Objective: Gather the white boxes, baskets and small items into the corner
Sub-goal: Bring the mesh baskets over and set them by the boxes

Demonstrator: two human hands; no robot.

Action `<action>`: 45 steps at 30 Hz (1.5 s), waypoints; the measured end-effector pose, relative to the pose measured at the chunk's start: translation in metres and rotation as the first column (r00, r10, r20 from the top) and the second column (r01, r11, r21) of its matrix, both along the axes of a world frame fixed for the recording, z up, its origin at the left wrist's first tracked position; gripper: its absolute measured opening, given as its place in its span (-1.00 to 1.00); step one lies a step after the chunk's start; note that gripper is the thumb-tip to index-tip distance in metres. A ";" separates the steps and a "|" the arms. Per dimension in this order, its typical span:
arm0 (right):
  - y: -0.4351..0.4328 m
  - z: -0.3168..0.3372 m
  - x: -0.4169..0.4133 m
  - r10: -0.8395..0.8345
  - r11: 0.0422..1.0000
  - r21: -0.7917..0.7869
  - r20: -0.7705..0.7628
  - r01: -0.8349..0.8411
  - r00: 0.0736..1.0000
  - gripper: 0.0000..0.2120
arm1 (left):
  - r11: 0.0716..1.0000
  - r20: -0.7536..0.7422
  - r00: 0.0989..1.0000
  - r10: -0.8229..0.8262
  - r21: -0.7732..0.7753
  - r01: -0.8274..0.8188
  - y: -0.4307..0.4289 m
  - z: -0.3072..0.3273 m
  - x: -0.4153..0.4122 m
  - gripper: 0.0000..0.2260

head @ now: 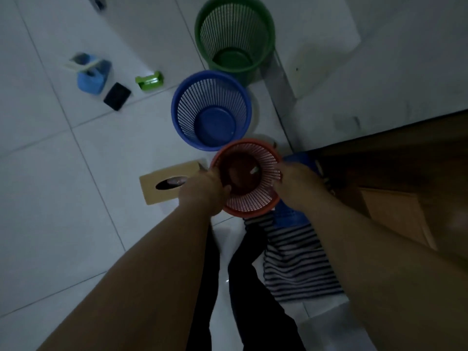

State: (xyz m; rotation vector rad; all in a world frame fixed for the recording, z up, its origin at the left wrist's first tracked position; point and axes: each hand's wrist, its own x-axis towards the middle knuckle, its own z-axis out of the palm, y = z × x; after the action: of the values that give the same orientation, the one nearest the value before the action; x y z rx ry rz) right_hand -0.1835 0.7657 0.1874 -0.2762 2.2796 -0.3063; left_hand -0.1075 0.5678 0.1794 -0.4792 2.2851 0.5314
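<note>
I hold a red mesh basket by its rim with both hands, low over the tiled floor. My left hand grips the left rim, fingers inside. My right hand grips the right rim. A small white item lies inside the red basket. Just beyond it stands a blue mesh basket, and past that a green mesh basket, both upright beside the wall. A beige tissue box lies on the floor left of my left hand.
A blue holder, a black flat item and a green small item lie on the white tiles at the left. A wooden door stands at the right. Striped cloth and blue fabric lie below the red basket.
</note>
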 end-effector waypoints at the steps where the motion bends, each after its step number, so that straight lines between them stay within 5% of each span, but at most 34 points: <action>1: 0.004 -0.016 0.001 0.005 1.000 0.009 0.014 -0.005 1.000 -0.72 | 0.999 0.035 0.999 0.035 0.000 -0.035 0.005 -0.014 0.004 -0.62; 7: 0.020 -0.097 0.003 -0.081 0.992 0.104 0.129 0.068 0.988 -0.45 | 0.972 0.160 0.960 0.231 0.009 -0.235 0.026 -0.081 0.020 -0.47; 13: 0.020 -0.141 0.000 -0.264 0.964 0.070 0.234 0.255 0.936 -0.22 | 0.919 0.095 0.922 0.375 0.097 -0.383 0.024 -0.117 0.010 -0.30; 20: 0.019 -0.136 0.007 -0.399 0.898 -0.085 0.253 0.431 0.881 -0.43 | 0.855 0.032 0.869 0.493 0.163 -0.492 0.016 -0.110 0.008 -0.44; 28: 0.003 -0.002 0.024 -0.432 0.879 -0.111 0.229 0.464 0.872 -0.44 | 0.894 0.011 0.901 0.434 0.121 -0.432 -0.009 0.009 0.017 -0.54; 34: -0.024 0.164 0.017 -0.275 0.946 -0.150 0.094 0.286 0.957 -0.46 | 0.909 -0.059 0.908 0.416 -0.001 -0.416 -0.036 0.160 0.019 -0.51; 45: -0.142 0.394 0.048 0.088 0.958 -0.224 -0.367 -0.179 0.926 -0.61 | 0.713 -0.403 0.666 0.628 -0.044 -0.700 -0.109 0.378 0.123 -0.52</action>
State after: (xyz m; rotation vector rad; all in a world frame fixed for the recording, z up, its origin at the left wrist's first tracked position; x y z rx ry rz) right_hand -0.1353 0.6236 0.5816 -0.6656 2.5583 -0.5130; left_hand 0.0156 0.4585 0.5573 -1.4763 2.4744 0.8044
